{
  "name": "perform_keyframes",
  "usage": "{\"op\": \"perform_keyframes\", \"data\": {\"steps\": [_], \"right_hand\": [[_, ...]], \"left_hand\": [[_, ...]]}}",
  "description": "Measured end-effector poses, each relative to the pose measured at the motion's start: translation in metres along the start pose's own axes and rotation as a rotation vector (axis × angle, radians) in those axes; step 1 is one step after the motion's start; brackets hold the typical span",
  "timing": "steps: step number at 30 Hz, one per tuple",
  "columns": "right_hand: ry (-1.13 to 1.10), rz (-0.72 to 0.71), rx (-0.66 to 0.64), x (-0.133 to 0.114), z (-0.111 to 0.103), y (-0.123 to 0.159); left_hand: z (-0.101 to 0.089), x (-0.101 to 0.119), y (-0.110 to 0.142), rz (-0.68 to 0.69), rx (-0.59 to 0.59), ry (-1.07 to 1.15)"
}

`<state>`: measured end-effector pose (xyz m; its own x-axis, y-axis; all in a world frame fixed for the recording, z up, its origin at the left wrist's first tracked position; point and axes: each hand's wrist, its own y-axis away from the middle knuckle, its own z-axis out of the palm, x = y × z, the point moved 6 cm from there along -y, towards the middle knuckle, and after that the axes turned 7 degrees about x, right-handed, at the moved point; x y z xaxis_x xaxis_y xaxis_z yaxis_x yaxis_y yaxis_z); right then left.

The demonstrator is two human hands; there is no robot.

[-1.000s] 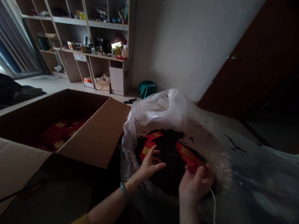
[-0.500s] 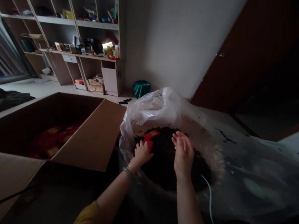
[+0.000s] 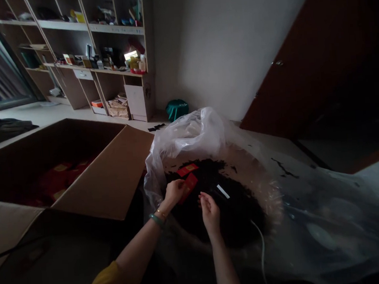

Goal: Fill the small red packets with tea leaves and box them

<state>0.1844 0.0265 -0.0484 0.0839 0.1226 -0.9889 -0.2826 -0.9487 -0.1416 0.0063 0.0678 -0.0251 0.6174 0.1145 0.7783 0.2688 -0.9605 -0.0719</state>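
My left hand (image 3: 173, 194), a bangle and a bracelet at its wrist, is closed on the near edge of a red packet (image 3: 190, 185). Another red packet (image 3: 187, 169) with a yellowish patch lies just beyond, on a heap of dark, loose flakes (image 3: 234, 213). My right hand (image 3: 210, 211) hovers over the heap, close to the held packet; its fingers are loosely bent and I see nothing in them. A white strip (image 3: 222, 191) rests on the flakes to the right. Clear plastic sheeting (image 3: 204, 127) surrounds the heap.
At left stands an open cardboard box (image 3: 113, 178) with several red packets (image 3: 57, 176) inside, its flap reaching towards the heap. A white cord (image 3: 262, 250) runs down in front. Behind are a green bundle (image 3: 177, 109), shelves (image 3: 115, 29) and a brown door (image 3: 300, 54).
The red packet in my right hand has gone from it, and that hand has moved left. My left hand has closed on a packet lying on the heap. A white strip now shows.
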Motion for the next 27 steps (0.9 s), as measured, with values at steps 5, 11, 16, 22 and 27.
{"op": "perform_keyframes", "data": {"steps": [5, 11, 16, 22, 27], "right_hand": [[0.038, -0.06, -0.01, 0.002, 0.005, 0.0], [0.078, -0.151, -0.087, -0.01, 0.005, 0.008], [-0.027, -0.146, -0.212, -0.011, 0.019, 0.016], [0.041, -0.249, -0.14, -0.018, 0.023, 0.014], [0.233, -0.5, 0.036, -0.05, 0.002, 0.014]], "left_hand": [[0.007, -0.001, 0.021, -0.015, -0.072, 0.443], [0.008, -0.004, 0.042, -0.059, 0.001, 0.577], [-0.023, 0.006, 0.042, 0.042, 0.211, 0.252], [-0.041, 0.005, 0.046, -0.014, 0.204, 0.435], [-0.031, 0.014, 0.052, -0.04, 0.089, 0.625]]}}
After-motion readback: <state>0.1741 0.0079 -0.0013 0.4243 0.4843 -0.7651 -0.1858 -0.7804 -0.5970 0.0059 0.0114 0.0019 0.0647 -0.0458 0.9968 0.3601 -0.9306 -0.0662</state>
